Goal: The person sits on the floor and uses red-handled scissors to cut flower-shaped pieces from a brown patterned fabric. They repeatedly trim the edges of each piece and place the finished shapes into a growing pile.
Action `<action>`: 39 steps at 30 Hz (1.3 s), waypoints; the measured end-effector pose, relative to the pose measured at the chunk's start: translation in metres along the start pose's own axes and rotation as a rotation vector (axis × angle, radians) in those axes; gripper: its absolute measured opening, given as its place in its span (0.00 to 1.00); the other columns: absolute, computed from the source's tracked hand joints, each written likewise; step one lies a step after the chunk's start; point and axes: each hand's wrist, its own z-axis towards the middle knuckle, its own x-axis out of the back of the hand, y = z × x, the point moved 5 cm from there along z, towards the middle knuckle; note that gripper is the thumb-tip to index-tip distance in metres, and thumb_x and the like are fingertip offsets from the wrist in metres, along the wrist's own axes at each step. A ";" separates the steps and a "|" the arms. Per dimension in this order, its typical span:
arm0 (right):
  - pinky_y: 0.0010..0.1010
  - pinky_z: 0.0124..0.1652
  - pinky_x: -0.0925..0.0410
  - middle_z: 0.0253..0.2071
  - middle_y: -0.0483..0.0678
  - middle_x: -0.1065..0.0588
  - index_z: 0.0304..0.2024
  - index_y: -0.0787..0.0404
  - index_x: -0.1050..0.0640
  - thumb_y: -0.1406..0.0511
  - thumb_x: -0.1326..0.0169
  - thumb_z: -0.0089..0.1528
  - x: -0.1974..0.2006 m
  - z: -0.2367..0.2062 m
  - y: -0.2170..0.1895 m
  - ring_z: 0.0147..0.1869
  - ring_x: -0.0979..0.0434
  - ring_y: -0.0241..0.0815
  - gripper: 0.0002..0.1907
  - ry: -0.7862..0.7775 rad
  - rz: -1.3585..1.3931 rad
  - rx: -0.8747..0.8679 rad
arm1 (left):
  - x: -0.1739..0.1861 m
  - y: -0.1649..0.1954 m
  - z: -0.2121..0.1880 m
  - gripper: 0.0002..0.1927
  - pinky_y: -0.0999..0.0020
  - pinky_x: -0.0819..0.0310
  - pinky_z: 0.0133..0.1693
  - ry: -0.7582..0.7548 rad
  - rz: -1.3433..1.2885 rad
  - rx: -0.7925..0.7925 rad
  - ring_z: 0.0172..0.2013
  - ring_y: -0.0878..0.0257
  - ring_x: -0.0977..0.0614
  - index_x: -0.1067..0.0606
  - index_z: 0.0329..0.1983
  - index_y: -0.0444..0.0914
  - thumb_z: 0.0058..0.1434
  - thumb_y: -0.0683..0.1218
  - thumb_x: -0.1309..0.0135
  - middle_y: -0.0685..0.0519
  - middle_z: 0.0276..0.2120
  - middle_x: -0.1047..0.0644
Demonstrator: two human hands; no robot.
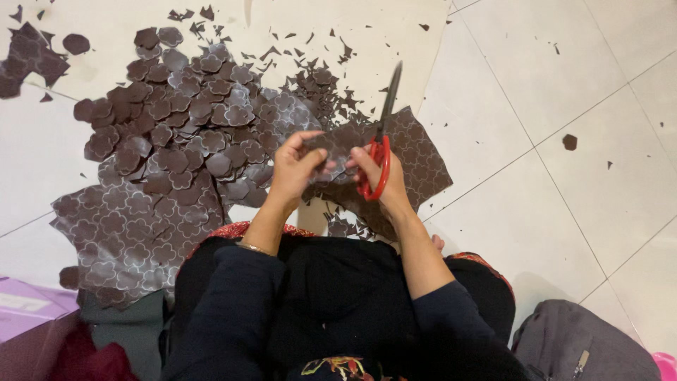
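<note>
Right hand (377, 173) grip: red-handled scissors (381, 134) | blades point up-away | left hand (296, 166): fabric (416, 152)

White tiled floor (564, 212) with thin grey grout lines carries everything — a pale sheet (367, 35) is spread over its upper left part. On that sheet lies a heap of dark brown cut-out flower shapes (190, 120), many overlapping, with small brown scraps (317, 77) scattered just beyond it. A larger brown patterned sheet (127, 240) lies flat at lower left, touching the heap. More brown pieces (28, 60) sit at the far upper left corner. One lone brown piece (570, 142) rests on bare tile at right, well apart. A grey bag (578, 346) lies at lower right — a purple box (28, 310) at lower left.
</note>
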 end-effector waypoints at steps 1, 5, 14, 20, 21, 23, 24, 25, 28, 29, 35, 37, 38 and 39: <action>0.26 0.34 0.30 0.36 0.48 0.20 0.47 0.64 0.26 0.54 0.44 0.65 -0.002 0.001 0.004 0.33 0.23 0.34 0.21 -0.040 -0.018 -0.030 | 0.003 0.004 0.002 0.18 0.73 0.20 0.33 0.037 -0.006 -0.031 0.33 0.64 0.16 0.28 0.57 0.34 0.64 0.35 0.47 0.49 0.38 0.20; 0.26 0.44 0.29 0.42 0.47 0.23 0.53 0.64 0.27 0.50 0.51 0.68 -0.023 -0.004 0.013 0.43 0.23 0.33 0.25 -0.238 -0.084 -0.008 | 0.013 0.021 0.003 0.16 0.73 0.20 0.32 0.155 -0.054 -0.109 0.32 0.63 0.15 0.29 0.54 0.33 0.64 0.34 0.46 0.48 0.38 0.18; 0.25 0.42 0.31 0.37 0.42 0.30 0.57 0.63 0.28 0.53 0.57 0.71 -0.038 -0.029 0.012 0.41 0.26 0.31 0.23 -0.397 -0.107 -0.040 | 0.024 0.042 -0.006 0.16 0.72 0.18 0.34 0.312 -0.150 -0.224 0.34 0.66 0.16 0.29 0.53 0.34 0.62 0.34 0.45 0.52 0.38 0.19; 0.26 0.41 0.30 0.35 0.41 0.32 0.56 0.65 0.28 0.59 0.55 0.67 -0.046 -0.035 0.006 0.38 0.29 0.32 0.20 -0.468 -0.228 0.044 | 0.019 0.034 -0.006 0.14 0.75 0.23 0.34 0.282 -0.093 -0.245 0.33 0.70 0.19 0.27 0.51 0.33 0.63 0.34 0.43 0.52 0.39 0.19; 0.25 0.41 0.30 0.35 0.41 0.32 0.56 0.65 0.28 0.59 0.55 0.67 -0.047 -0.036 0.006 0.37 0.29 0.32 0.20 -0.480 -0.230 0.042 | 0.016 0.033 -0.007 0.14 0.76 0.24 0.34 0.270 -0.078 -0.240 0.33 0.70 0.19 0.27 0.51 0.33 0.62 0.34 0.43 0.52 0.39 0.19; 0.25 0.40 0.31 0.33 0.41 0.31 0.56 0.65 0.27 0.58 0.54 0.66 -0.048 -0.035 0.005 0.37 0.29 0.32 0.22 -0.489 -0.250 0.043 | 0.011 0.030 -0.009 0.15 0.76 0.25 0.33 0.246 -0.051 -0.228 0.32 0.70 0.20 0.27 0.52 0.32 0.62 0.34 0.43 0.52 0.38 0.19; 0.25 0.39 0.32 0.33 0.41 0.31 0.56 0.65 0.27 0.57 0.54 0.65 -0.049 -0.036 0.006 0.36 0.29 0.32 0.23 -0.493 -0.260 0.043 | 0.009 0.030 -0.010 0.15 0.77 0.25 0.33 0.240 -0.035 -0.230 0.33 0.71 0.20 0.27 0.52 0.32 0.62 0.34 0.42 0.52 0.39 0.19; 0.25 0.39 0.32 0.33 0.41 0.32 0.56 0.65 0.27 0.56 0.54 0.65 -0.048 -0.036 0.005 0.36 0.29 0.32 0.23 -0.499 -0.242 0.055 | 0.007 0.031 -0.011 0.15 0.77 0.25 0.34 0.234 -0.018 -0.232 0.33 0.71 0.20 0.26 0.52 0.32 0.62 0.34 0.42 0.52 0.39 0.19; 0.24 0.39 0.33 0.33 0.40 0.33 0.56 0.65 0.28 0.52 0.52 0.66 -0.048 -0.035 0.004 0.36 0.29 0.32 0.26 -0.519 -0.199 0.092 | 0.004 0.035 -0.014 0.16 0.77 0.25 0.34 0.218 0.000 -0.250 0.34 0.72 0.20 0.26 0.53 0.31 0.62 0.34 0.42 0.52 0.39 0.19; 0.24 0.39 0.33 0.33 0.40 0.33 0.56 0.65 0.28 0.51 0.52 0.65 -0.047 -0.035 0.004 0.36 0.29 0.32 0.27 -0.526 -0.195 0.101 | 0.003 0.037 -0.015 0.16 0.78 0.25 0.34 0.214 0.000 -0.255 0.34 0.72 0.20 0.26 0.53 0.31 0.62 0.34 0.42 0.52 0.39 0.19; 0.24 0.35 0.34 0.33 0.41 0.34 0.54 0.65 0.28 0.38 0.46 0.62 -0.047 -0.034 0.007 0.34 0.31 0.32 0.39 -0.559 -0.065 0.061 | -0.002 0.043 -0.020 0.17 0.78 0.23 0.38 0.173 -0.027 -0.302 0.36 0.72 0.19 0.27 0.55 0.29 0.62 0.33 0.42 0.51 0.41 0.19; 0.24 0.33 0.34 0.32 0.41 0.34 0.52 0.66 0.28 0.33 0.46 0.57 -0.048 -0.034 0.008 0.33 0.31 0.31 0.45 -0.557 -0.040 0.046 | -0.002 0.044 -0.020 0.17 0.78 0.23 0.39 0.166 -0.034 -0.308 0.37 0.72 0.19 0.27 0.55 0.29 0.62 0.33 0.42 0.51 0.41 0.19; 0.23 0.33 0.34 0.32 0.40 0.34 0.52 0.65 0.28 0.30 0.47 0.55 -0.048 -0.035 0.006 0.33 0.31 0.31 0.48 -0.562 -0.036 0.068 | -0.002 0.044 -0.020 0.17 0.78 0.23 0.39 0.162 -0.037 -0.311 0.37 0.71 0.19 0.27 0.55 0.29 0.63 0.33 0.42 0.51 0.41 0.19; 0.22 0.33 0.34 0.32 0.40 0.33 0.52 0.65 0.28 0.28 0.48 0.53 -0.049 -0.035 0.005 0.33 0.31 0.30 0.51 -0.567 -0.031 0.090 | -0.002 0.044 -0.021 0.17 0.78 0.23 0.39 0.161 -0.028 -0.317 0.37 0.72 0.19 0.27 0.55 0.29 0.63 0.33 0.42 0.51 0.41 0.19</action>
